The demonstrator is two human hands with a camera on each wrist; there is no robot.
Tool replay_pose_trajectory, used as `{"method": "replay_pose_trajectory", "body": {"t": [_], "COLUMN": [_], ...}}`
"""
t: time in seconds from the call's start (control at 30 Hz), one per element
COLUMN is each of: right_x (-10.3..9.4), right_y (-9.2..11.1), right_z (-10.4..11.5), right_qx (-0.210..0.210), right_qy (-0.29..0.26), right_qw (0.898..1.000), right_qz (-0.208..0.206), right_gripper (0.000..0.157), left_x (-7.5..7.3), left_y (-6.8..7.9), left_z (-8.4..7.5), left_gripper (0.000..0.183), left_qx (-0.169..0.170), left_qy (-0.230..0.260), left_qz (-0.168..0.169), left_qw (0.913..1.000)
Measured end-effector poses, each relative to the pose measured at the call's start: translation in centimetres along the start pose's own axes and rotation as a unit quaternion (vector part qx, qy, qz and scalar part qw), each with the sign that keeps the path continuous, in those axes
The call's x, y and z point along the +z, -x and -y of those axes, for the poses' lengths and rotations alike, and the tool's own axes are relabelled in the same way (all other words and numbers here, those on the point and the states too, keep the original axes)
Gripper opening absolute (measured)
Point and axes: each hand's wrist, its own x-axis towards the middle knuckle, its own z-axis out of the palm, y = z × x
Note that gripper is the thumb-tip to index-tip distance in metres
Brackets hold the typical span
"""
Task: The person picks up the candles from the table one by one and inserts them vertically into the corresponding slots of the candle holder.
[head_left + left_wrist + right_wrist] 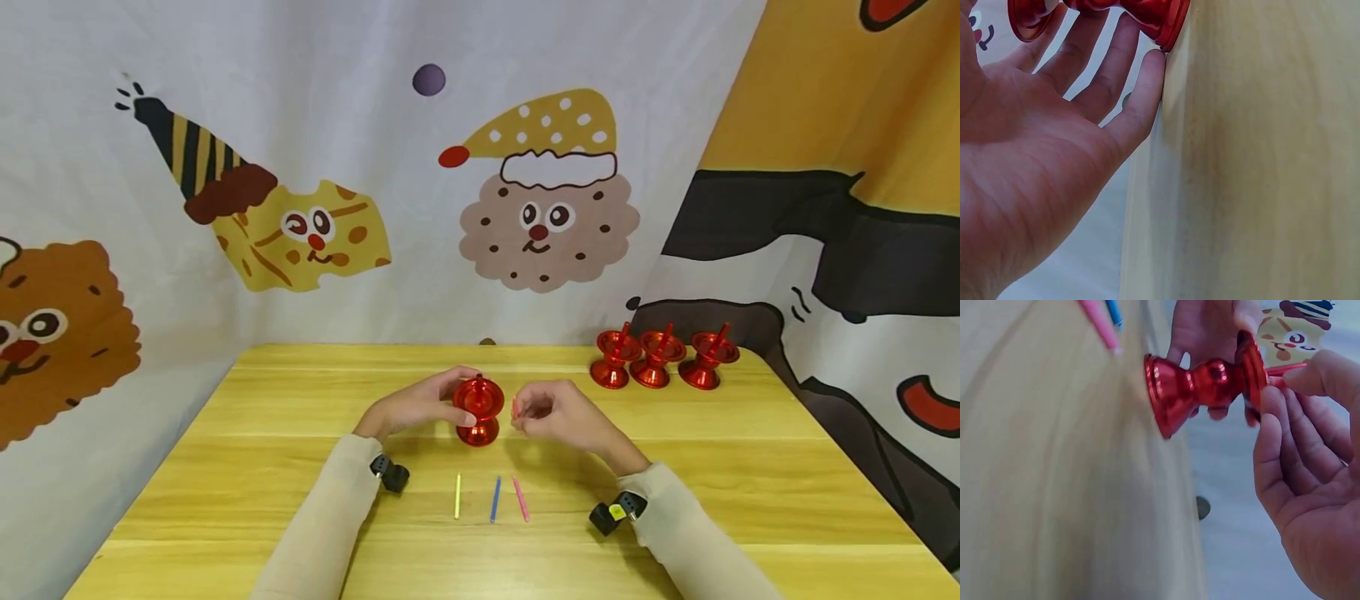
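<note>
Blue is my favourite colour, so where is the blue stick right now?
In the head view, the blue stick lies on the table, below centre, between the yellow stick on its left and the pink stick close on its right.

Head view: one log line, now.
left grip: holds red holder | right grip: pinches reddish stick | table: yellow stick, blue stick, pink stick

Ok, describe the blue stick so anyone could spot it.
On the wooden table, find the red holder gripped by the left hand. Nearer the camera, a yellow stick and a pink stick lie apart. The blue stick lies between them, the only blue one.
</note>
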Motion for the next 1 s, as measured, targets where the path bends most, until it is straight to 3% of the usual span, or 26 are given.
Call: {"method": "replay_pose_trajectory", "body": {"t": [0.37,0.63,1.0], "right_x": [1.2,2.0,3.0], "right_y": [-2.8,-4.4,-5.0], "right_z": [2.1,3.0,2.8], "right_qx": [-0.037,-0.071,-0.102], "right_qy": [-0.041,-0.061,-0.006], "right_qw": [0.993,0.979,0.974], "right_qz": [-0.103,-0.179,-0.200], "right_gripper": [0.011,0.005,0.004], "left_x": [-0.1,-0.2,-0.2], "left_y": [-0.1,0.0,-0.1], "left_z": [0.1,0.1,0.1], "left_gripper": [0.074,0.071,0.074], "left_qx": [0.000,0.007,0.005], "left_qy": [-0.001,0.011,0.026], "left_qz": [0.008,0.016,0.022], "left_qw": [1.0000,0.9998,0.9994]}}
